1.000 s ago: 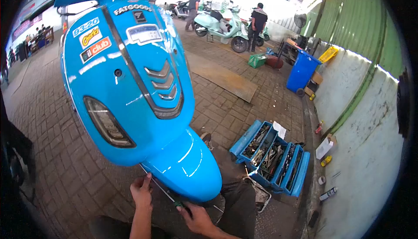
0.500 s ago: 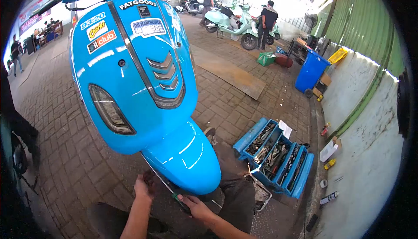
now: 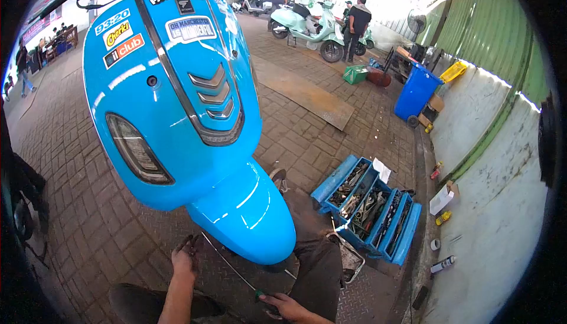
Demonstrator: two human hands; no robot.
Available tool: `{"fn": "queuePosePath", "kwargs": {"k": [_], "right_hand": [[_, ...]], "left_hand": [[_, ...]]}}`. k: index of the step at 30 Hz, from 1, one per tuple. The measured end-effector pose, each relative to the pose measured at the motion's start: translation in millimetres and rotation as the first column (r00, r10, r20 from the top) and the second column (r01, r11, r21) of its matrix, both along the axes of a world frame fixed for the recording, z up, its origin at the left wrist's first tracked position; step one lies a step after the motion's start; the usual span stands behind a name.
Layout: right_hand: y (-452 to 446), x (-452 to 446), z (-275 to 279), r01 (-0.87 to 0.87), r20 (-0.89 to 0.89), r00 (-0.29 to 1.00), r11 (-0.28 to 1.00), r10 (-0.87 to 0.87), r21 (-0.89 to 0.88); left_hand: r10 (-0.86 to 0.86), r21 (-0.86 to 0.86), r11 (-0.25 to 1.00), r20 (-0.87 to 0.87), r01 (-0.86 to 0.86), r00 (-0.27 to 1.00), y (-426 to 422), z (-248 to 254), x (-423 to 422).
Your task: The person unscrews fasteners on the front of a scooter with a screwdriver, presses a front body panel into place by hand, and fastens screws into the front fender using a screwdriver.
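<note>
A blue scooter front [image 3: 177, 99] with stickers fills the upper left, its rounded front fender [image 3: 248, 217] hanging below. In my right hand [image 3: 286, 308] is a long screwdriver [image 3: 231, 266] with a green handle and a thin metal shaft, fingers wrapped at the handle. The shaft slants up and left, its tip end near the fender's lower left edge. To the left of that end is my left hand [image 3: 184, 256], fingers raised and somewhat apart, with nothing visible in them. What lies under the fender is in shadow.
An open blue toolbox [image 3: 369, 209] full of tools stands to the right. Beyond it are a blue wheeled bin [image 3: 416, 92], a spray can [image 3: 443, 264] by the wall and a metal sheet [image 3: 304, 90]. Two people stand near a mint scooter [image 3: 307, 25] at the back.
My right hand has moved down and right with the screwdriver, and more of its shaft shows clear of the fender. My left hand has shifted slightly left. The whole view has shifted slightly.
</note>
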State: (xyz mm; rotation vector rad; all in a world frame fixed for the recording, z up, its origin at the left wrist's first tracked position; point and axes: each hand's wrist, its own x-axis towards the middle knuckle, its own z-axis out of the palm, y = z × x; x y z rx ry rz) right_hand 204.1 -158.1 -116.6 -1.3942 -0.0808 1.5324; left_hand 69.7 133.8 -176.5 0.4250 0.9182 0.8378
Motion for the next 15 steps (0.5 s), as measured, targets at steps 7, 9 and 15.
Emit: {"fn": "queuePosePath", "kwargs": {"k": [7,9,15], "right_hand": [[5.3,8.0,8.4,-0.002,0.115,0.993,0.972,0.030,-0.234],[5.2,12.9,13.2,-0.004,0.187,0.981,0.969,0.052,-0.247],[-18.3,28.8,-15.6,-0.212,0.125,0.960,0.942,0.250,-0.259]], "left_hand": [[0.085,-0.092,0.991,-0.162,-0.101,0.983,1.0,21.8,0.6],[0.112,-0.096,0.989,0.015,-0.110,0.994,8.0,-2.2,-4.2],[0.105,0.051,0.994,-0.118,-0.100,0.987,-1.5,27.5,-3.0]]}}
